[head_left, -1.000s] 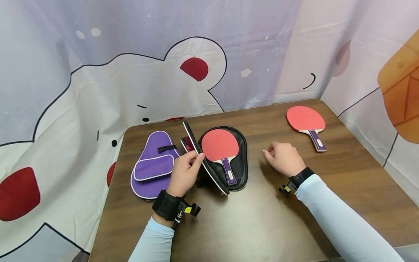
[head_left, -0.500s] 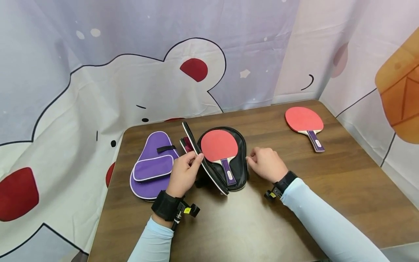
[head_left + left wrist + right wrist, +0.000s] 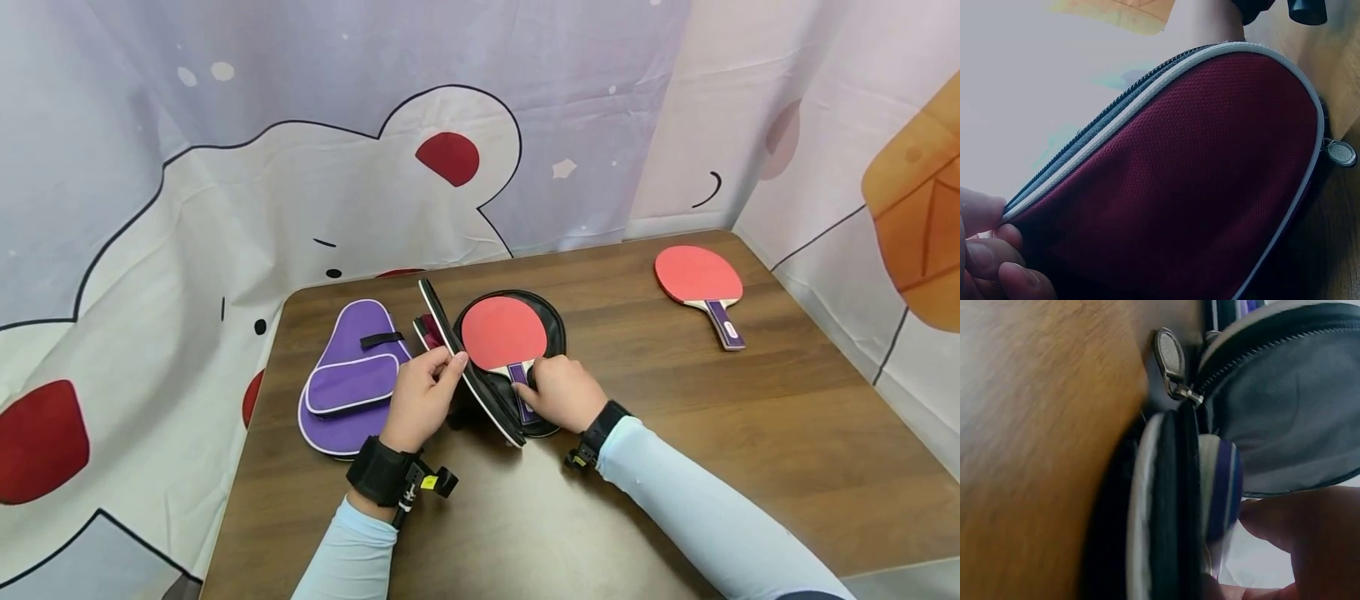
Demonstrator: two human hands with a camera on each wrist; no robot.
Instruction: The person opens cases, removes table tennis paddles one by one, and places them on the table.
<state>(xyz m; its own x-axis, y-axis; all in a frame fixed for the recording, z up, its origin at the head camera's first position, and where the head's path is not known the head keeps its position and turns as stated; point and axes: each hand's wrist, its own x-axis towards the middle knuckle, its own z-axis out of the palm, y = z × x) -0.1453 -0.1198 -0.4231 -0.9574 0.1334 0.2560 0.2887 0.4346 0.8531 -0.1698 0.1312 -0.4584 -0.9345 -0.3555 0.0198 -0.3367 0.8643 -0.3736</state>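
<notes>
Here, from the head camera, the open black case (image 3: 551, 333) lies near the middle of the wooden table (image 3: 675, 433), with a red paddle (image 3: 504, 333) resting in its lower half. The paddle's long axis runs from the red blade at the far end to the purple handle (image 3: 520, 374) at the near end, tipped slightly right. The right hand (image 3: 562, 392) sits right on that near end, fingers curled over the handle, so the blade lies straight away from the grip. The left hand (image 3: 422, 398) is just left of it and pinches the raised lid (image 3: 450, 337) of the case, holding it on edge; it is close to the paddle too but occupied. A purple case (image 3: 348, 379) lies flat to the left, and a second paddle (image 3: 701, 279) lies well apart at the far right.

The left wrist camera shows what the head view hides: the lid's outer face is dark red mesh (image 3: 1185, 181) with white piping and a zip along its rim, the fingertips (image 3: 991, 256) gripping that rim at the lower left. A zip pull (image 3: 1340, 152) hangs at the right.

The right wrist camera looks along the case's edge, very close and blurred. A metal zip pull (image 3: 1169, 356) lies against the table, and the purple handle (image 3: 1225, 487) shows between the case's rim and a finger (image 3: 1310, 531) pressed against it. How fully the fingers wrap the handle cannot be told from here.
</notes>
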